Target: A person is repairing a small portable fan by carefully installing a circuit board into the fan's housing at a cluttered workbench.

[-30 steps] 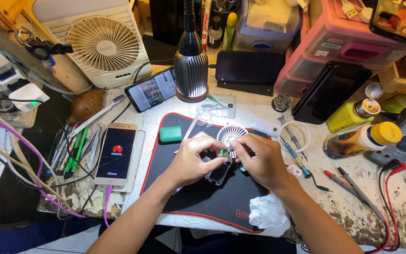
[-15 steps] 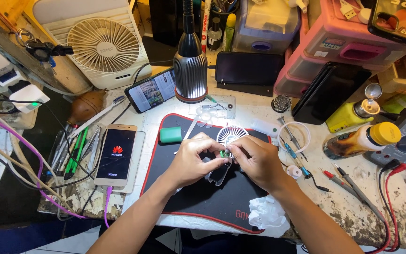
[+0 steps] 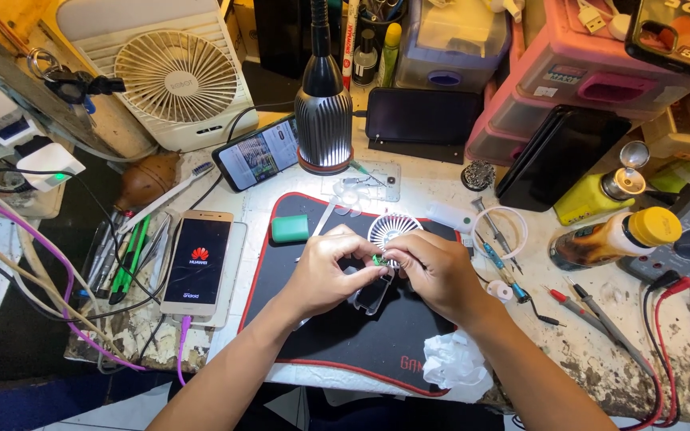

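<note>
- Table: pale, stained, crowded; plastic bins at far right, wires along the left edge.
- White fan at far left, grille facing the camera.
- Black mat with red edge at near centre, under both hands.
- Lamp, dark ribbed head, just beyond the mat; a propped phone with a lit screen to its left.
- Second phone, pale frame, screen lit, left of the mat, cable at its near end.
- Two bottles at right: amber one with yellow cap lying on its side, yellow one behind it.
- Left hand curled, thumb and fingers pinching closed on the small part from its left side.
- Right hand closed from the right, fingertips meeting the left hand's at the same spot.
- Small fan grille, white and round, just beyond the fingertips, touching or nearly so.
- Clear casing between the palms, long axis running near to far, lower end free over the mat.
- Green block on the mat's far left, apart from the hands.
- Crumpled tissue near the right wrist.
- Small green part right where both sets of fingertips meet, equally close to each hand; too small to tell more.
</note>
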